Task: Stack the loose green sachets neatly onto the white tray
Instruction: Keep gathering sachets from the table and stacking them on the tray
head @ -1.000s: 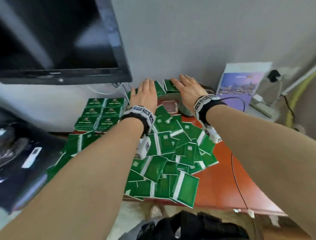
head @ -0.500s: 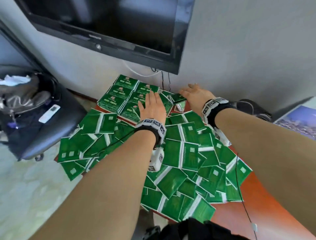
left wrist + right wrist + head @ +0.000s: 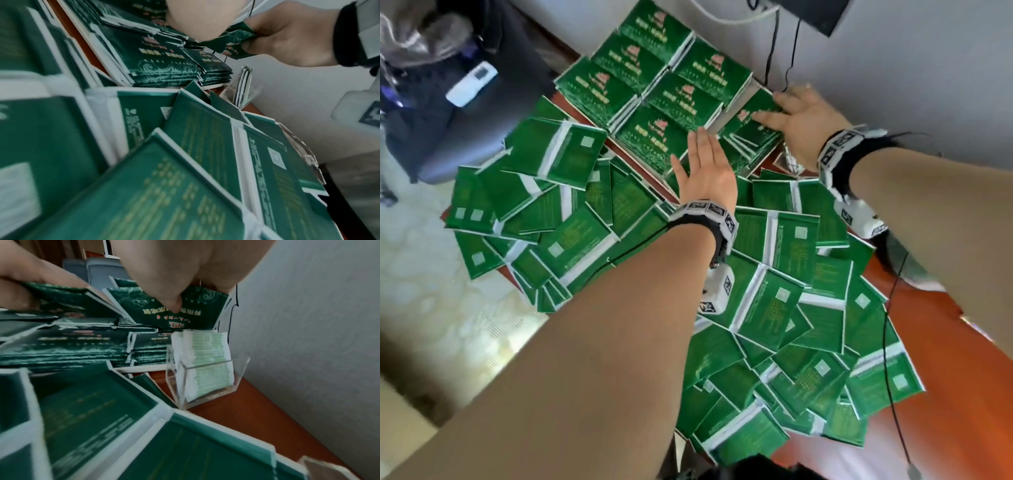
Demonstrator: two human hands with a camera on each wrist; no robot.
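At the tray's far corner, by the wall — right hand (image 3: 804,120) pinching one green sachet (image 3: 755,108) over a stack (image 3: 751,137). Left hand (image 3: 705,171) flat, fingers straight, against neighbouring stacks. White tray (image 3: 139,369) holds neat piles; loose sachets (image 3: 774,274) strewn across red-brown table (image 3: 945,359) — clear card holder (image 3: 205,369) beside.

Your near side of the table (image 3: 945,394) is buried in loose sachets (image 3: 774,294). Stacks (image 3: 654,85) crowd the far edge against the wall (image 3: 928,68). Clear card holder (image 3: 203,369) stands just beside them; bare wood only at right.
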